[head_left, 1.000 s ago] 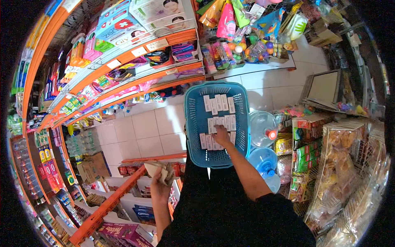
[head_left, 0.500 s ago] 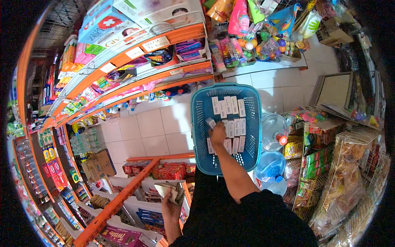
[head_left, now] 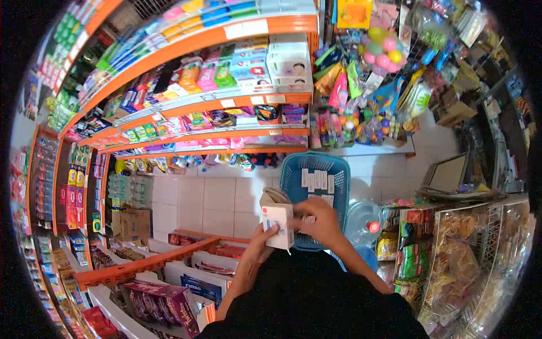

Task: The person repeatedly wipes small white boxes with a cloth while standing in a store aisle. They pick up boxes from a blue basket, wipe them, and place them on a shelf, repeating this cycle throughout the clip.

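My left hand [head_left: 257,248] grips a white carton [head_left: 276,226] with a crumpled beige flap on top, held in front of my body. My right hand [head_left: 316,220] is at the carton's right side with fingers curled; what lies in them is too hidden to name. Just beyond both hands, the blue plastic basket [head_left: 341,169] holds several small white boxes [head_left: 318,179], partly covered by my hands and the carton.
Orange-edged shelves [head_left: 243,28] of packaged goods stand ahead and left. A low snack rack [head_left: 130,263] is at lower left. Large water jugs [head_left: 361,226] stand right of the basket, beside a wire snack rack [head_left: 457,248]. Hanging toys [head_left: 381,51] fill the back right.
My left hand has brought the carton up and toward the middle. My right hand has left the boxes in the basket and moved to the carton. The view now takes in more shelving ahead.
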Action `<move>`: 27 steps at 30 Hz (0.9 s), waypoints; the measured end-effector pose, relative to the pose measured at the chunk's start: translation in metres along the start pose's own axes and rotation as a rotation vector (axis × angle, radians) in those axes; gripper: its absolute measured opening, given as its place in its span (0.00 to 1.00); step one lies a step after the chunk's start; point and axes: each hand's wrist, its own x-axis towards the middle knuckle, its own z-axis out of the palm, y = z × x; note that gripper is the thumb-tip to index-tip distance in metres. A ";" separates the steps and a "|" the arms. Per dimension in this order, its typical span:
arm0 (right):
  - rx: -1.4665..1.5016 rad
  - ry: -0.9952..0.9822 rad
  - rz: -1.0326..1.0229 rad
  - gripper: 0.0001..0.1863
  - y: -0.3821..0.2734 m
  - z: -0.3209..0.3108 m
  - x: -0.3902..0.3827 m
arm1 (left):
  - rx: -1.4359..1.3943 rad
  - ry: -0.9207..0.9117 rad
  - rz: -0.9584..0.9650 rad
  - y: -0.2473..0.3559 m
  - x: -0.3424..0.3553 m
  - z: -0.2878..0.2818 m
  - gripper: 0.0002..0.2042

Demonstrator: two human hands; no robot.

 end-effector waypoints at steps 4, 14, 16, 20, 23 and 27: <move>0.559 0.110 0.215 0.21 -0.009 -0.010 0.005 | 0.210 -0.123 0.095 0.028 -0.020 0.027 0.20; 0.589 -0.121 0.243 0.26 -0.020 -0.039 0.018 | 0.945 -0.344 0.198 0.043 -0.034 0.054 0.19; 0.661 0.226 0.181 0.24 -0.002 -0.034 0.022 | 0.710 -0.351 0.230 0.039 -0.031 0.053 0.21; 0.853 0.501 -0.062 0.19 -0.024 -0.068 0.012 | 0.147 -0.373 0.116 0.042 -0.036 0.052 0.30; 0.241 0.461 -0.190 0.19 -0.074 -0.050 -0.002 | 0.112 -0.311 0.156 0.043 -0.036 0.056 0.27; -0.224 0.363 -0.360 0.19 -0.092 -0.025 0.007 | 0.355 -0.259 0.239 0.043 -0.029 0.063 0.29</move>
